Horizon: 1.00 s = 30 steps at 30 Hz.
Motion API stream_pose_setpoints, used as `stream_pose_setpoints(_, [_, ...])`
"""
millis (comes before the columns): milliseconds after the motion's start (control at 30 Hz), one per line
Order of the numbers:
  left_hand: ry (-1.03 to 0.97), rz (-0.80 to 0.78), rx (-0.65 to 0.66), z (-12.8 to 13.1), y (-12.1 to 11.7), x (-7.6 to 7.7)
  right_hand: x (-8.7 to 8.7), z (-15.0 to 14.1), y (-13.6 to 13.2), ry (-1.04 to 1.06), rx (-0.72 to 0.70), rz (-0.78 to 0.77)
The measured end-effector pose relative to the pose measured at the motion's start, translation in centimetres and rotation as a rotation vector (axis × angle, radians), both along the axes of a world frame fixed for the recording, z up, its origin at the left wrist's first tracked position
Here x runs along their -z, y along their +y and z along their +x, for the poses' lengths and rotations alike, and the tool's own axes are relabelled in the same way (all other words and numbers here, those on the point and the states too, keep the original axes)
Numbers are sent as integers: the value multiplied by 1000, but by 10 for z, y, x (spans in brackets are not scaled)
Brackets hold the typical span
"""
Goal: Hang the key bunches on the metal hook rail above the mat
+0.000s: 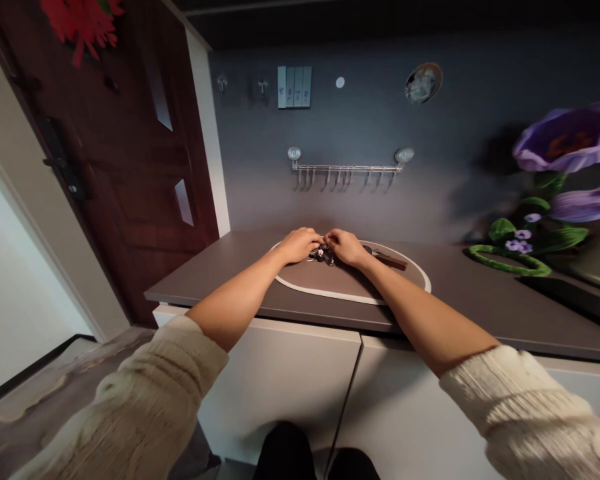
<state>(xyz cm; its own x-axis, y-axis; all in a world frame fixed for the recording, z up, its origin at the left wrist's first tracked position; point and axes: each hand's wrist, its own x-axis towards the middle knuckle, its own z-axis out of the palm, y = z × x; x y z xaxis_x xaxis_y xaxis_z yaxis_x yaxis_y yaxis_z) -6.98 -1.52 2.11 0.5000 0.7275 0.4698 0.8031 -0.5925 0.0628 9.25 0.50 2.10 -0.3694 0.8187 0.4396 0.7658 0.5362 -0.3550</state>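
On an oval placemat [325, 283] with a white rim, a small bunch of keys [326, 255], dark and shiny with a pale pinkish bit, lies between my two hands. My left hand [301, 245] reaches it from the left, its fingers bent together at the keys. From the other side my right hand [346, 247] pinches at the top of the bunch with thumb and fingers. Exactly which piece each hand holds is too small to make out. Partly behind my right wrist lies a long brown item [393, 262] with a dark end.
The mat lies on a grey-brown counter [220, 267] above white cabinet doors [290, 380]. A clear hook rail [350, 168] is fixed to the wall behind. Purple fabric flowers [570, 147] with a green ring base stand at right. A dark red door [125, 200] is at left.
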Motion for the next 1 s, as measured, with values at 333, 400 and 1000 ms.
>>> stream_pose_setpoints(333, [38,49,-6,1,-1,0,1,-2,3,-33,-5,-6])
stream_pose_setpoints(400, [43,47,-17,1,-1,0,2,-2,3,-40,-14,0])
stream_pose_setpoints(1000, [-213,120,-132,0,-1,-6,-1,-3,1,-17,-55,13])
